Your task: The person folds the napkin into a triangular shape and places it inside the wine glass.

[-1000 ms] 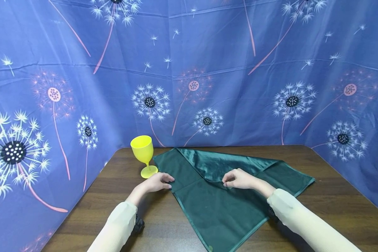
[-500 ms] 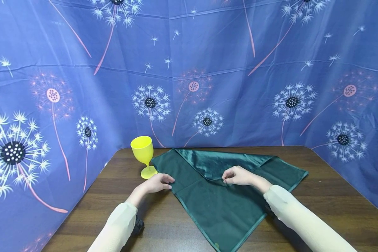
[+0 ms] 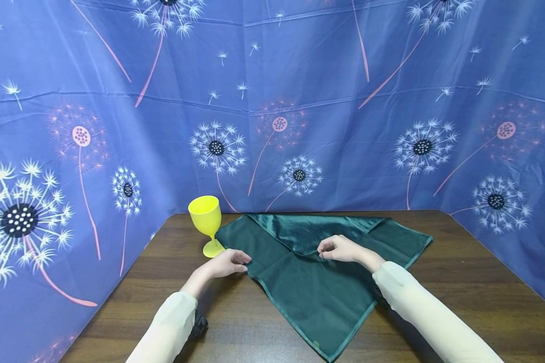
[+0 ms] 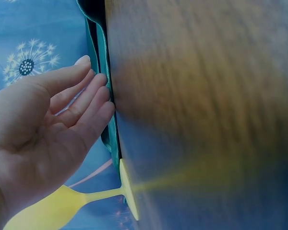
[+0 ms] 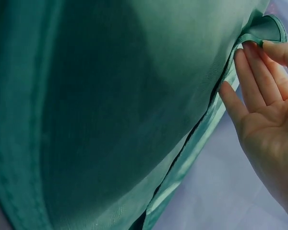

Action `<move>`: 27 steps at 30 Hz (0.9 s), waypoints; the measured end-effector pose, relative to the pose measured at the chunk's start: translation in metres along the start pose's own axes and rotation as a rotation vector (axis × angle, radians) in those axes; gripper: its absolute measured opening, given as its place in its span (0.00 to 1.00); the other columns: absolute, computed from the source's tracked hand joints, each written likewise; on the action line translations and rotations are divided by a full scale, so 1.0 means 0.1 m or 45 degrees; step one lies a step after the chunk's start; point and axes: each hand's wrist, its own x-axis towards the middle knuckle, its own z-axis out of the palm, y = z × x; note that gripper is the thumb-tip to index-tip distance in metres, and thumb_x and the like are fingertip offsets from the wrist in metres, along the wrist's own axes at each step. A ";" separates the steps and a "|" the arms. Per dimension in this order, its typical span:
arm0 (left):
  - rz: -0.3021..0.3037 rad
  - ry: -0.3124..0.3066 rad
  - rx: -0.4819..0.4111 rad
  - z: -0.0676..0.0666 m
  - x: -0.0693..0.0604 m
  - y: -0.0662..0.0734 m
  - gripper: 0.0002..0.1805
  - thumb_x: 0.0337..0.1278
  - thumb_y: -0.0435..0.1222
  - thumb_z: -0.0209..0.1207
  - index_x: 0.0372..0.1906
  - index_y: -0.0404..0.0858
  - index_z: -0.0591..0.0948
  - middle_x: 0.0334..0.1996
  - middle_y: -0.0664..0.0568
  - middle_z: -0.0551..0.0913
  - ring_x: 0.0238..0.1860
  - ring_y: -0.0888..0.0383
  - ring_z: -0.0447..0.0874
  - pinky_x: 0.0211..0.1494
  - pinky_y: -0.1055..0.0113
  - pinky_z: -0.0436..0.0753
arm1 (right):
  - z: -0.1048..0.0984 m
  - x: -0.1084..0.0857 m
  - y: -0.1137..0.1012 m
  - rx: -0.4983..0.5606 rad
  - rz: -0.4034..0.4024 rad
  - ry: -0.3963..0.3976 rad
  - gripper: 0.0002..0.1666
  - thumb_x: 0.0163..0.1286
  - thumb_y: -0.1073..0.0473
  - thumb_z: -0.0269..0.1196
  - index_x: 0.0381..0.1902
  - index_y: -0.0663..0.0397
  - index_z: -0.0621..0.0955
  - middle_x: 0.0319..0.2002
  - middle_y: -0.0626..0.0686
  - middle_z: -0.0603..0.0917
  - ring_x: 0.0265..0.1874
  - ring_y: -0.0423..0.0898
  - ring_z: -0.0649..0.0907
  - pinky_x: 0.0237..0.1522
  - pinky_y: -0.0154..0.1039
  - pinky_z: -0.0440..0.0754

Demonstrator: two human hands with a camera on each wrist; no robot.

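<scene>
A dark green cloth (image 3: 318,297) with a lighter hem lies on the table, its far part folded over with the shiny side up. My right hand (image 3: 338,249) pinches a corner of that fold between thumb and fingers; the right wrist view shows the pinched corner (image 5: 271,28) curling up. At the cloth's left edge rests my left hand (image 3: 229,264), its fingers loosely bent and holding nothing. In the left wrist view its fingertips (image 4: 105,103) are against or very near the hem (image 4: 103,52); contact is hard to tell.
A yellow goblet (image 3: 206,218) stands upright behind my left hand, its base close to the cloth's left corner. The brown wooden table (image 3: 472,302) ends at a blue dandelion-print curtain (image 3: 345,126) at the back and sides.
The cloth has shifted to the left and slightly away, its right corner most clearly. My right hand has moved a little left and farther off, still pinching. The left hand stays put.
</scene>
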 end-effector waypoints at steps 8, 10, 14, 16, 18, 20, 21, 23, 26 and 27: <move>-0.011 0.026 0.001 -0.02 0.00 -0.03 0.15 0.58 0.30 0.59 0.50 0.28 0.78 0.46 0.39 0.82 0.49 0.45 0.80 0.52 0.55 0.79 | -0.01 0.06 0.00 0.000 0.031 -0.010 0.06 0.65 0.60 0.60 0.37 0.53 0.82 0.37 0.48 0.85 0.39 0.40 0.82 0.38 0.35 0.78; -0.003 0.034 0.007 -0.02 0.00 -0.04 0.15 0.58 0.30 0.59 0.49 0.28 0.78 0.46 0.39 0.82 0.50 0.44 0.79 0.53 0.54 0.78 | -0.01 0.07 0.00 0.003 0.035 -0.011 0.06 0.65 0.60 0.59 0.37 0.53 0.82 0.38 0.49 0.85 0.39 0.41 0.82 0.38 0.35 0.78; -0.005 0.060 0.044 -0.01 -0.01 -0.05 0.15 0.57 0.31 0.60 0.49 0.29 0.79 0.46 0.40 0.81 0.50 0.44 0.78 0.55 0.51 0.77 | -0.01 0.09 0.03 0.003 0.040 -0.013 0.07 0.66 0.59 0.59 0.38 0.53 0.82 0.39 0.50 0.85 0.40 0.43 0.82 0.38 0.36 0.78; -0.011 0.071 0.054 -0.01 -0.01 -0.05 0.15 0.56 0.31 0.60 0.49 0.30 0.80 0.47 0.40 0.81 0.51 0.43 0.77 0.55 0.51 0.76 | -0.01 0.09 0.05 0.000 0.042 -0.009 0.07 0.66 0.58 0.59 0.39 0.53 0.82 0.39 0.49 0.85 0.40 0.43 0.82 0.38 0.37 0.78; -0.025 0.074 0.052 0.00 -0.01 -0.05 0.15 0.57 0.32 0.60 0.49 0.30 0.80 0.47 0.40 0.80 0.51 0.43 0.77 0.56 0.51 0.75 | -0.01 0.10 0.06 -0.008 0.053 0.000 0.07 0.66 0.58 0.59 0.39 0.53 0.82 0.39 0.49 0.85 0.39 0.42 0.82 0.38 0.38 0.78; -0.031 0.076 0.051 0.00 0.00 -0.06 0.15 0.57 0.32 0.60 0.49 0.30 0.80 0.47 0.40 0.80 0.52 0.43 0.77 0.56 0.51 0.76 | -0.01 0.10 0.06 -0.012 0.068 0.008 0.07 0.66 0.58 0.58 0.39 0.53 0.82 0.39 0.48 0.85 0.38 0.42 0.82 0.38 0.38 0.78; -0.033 0.078 0.047 0.00 0.00 -0.05 0.15 0.58 0.32 0.60 0.49 0.30 0.80 0.47 0.40 0.80 0.52 0.43 0.77 0.56 0.51 0.76 | -0.01 0.10 0.06 -0.010 0.075 0.010 0.07 0.67 0.59 0.58 0.39 0.52 0.82 0.39 0.48 0.85 0.38 0.42 0.82 0.38 0.38 0.78; -0.027 0.082 0.053 0.01 0.00 -0.05 0.15 0.58 0.32 0.59 0.49 0.30 0.80 0.47 0.41 0.81 0.51 0.44 0.77 0.55 0.52 0.76 | -0.01 0.10 0.06 -0.004 0.079 0.009 0.07 0.67 0.59 0.58 0.40 0.53 0.82 0.39 0.49 0.85 0.38 0.42 0.82 0.39 0.38 0.78; -0.003 0.092 0.068 0.02 0.01 -0.04 0.14 0.59 0.32 0.58 0.49 0.30 0.79 0.46 0.41 0.82 0.50 0.45 0.78 0.54 0.52 0.77 | -0.01 0.09 0.04 0.018 0.075 0.004 0.07 0.66 0.60 0.59 0.39 0.53 0.82 0.40 0.50 0.85 0.40 0.44 0.83 0.39 0.39 0.79; 0.008 0.096 0.073 0.03 0.01 -0.04 0.14 0.59 0.31 0.58 0.49 0.30 0.79 0.46 0.40 0.82 0.50 0.45 0.78 0.54 0.52 0.77 | -0.01 0.09 0.04 0.025 0.072 0.004 0.06 0.66 0.60 0.60 0.39 0.54 0.82 0.40 0.50 0.85 0.40 0.44 0.83 0.39 0.38 0.79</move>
